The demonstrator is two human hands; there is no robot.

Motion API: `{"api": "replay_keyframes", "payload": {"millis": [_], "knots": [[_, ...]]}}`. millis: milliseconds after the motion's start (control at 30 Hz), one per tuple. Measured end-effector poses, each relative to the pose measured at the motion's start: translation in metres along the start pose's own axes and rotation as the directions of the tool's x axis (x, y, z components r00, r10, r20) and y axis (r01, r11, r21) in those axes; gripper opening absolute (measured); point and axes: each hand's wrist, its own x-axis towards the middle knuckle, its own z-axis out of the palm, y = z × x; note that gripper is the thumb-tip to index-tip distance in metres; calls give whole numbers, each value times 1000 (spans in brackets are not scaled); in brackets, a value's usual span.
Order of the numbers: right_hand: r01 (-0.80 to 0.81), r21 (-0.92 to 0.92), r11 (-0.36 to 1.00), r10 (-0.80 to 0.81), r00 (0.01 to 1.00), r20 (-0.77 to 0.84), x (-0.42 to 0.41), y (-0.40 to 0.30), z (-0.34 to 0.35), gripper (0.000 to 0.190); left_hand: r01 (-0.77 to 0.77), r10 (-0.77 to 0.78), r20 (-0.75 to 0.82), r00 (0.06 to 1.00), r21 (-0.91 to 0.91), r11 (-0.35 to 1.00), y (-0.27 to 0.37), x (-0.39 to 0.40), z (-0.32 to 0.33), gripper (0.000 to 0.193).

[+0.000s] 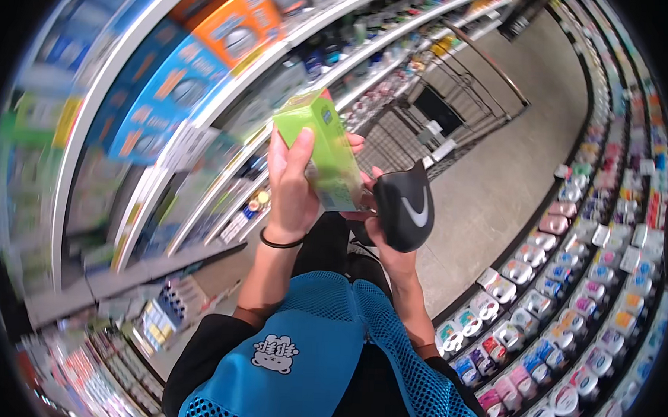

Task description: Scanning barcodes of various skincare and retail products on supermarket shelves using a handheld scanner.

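Observation:
My left hand [293, 184] is wrapped around a green carton [328, 147], thumb on the near face and fingertips showing past its far side. The carton is tilted and bears printing. Close by on the right, my right hand [386, 233] grips a black handheld device [404, 206], which looks like a barcode scanner with a grey curved mark on its head. Its handle is mostly hidden by my hand. Some right fingertips lie at the carton's lower edge; I cannot tell whether they touch it.
White shelves on the left hold blue boxes [171, 98] and an orange box [238, 25]. A wire shopping cart [456, 96] stands ahead on the grey floor [474, 186]. To the right, a long shelf rack carries rows of packaged goods [536, 307]. Another stocked display [161, 318] is at lower left.

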Motion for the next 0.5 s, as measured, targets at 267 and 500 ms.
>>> {"api": "replay_keyframes", "payload": {"millis": [267, 500], "knots": [[-184, -37, 982, 187, 969, 162, -52, 15, 93, 45, -239, 243, -278, 929, 49, 970, 79, -122, -34, 52], [-572, 207, 793, 416, 758, 502, -88, 56, 192, 49, -239, 254, -402, 880, 90, 967, 125, -216, -136, 62]]}}
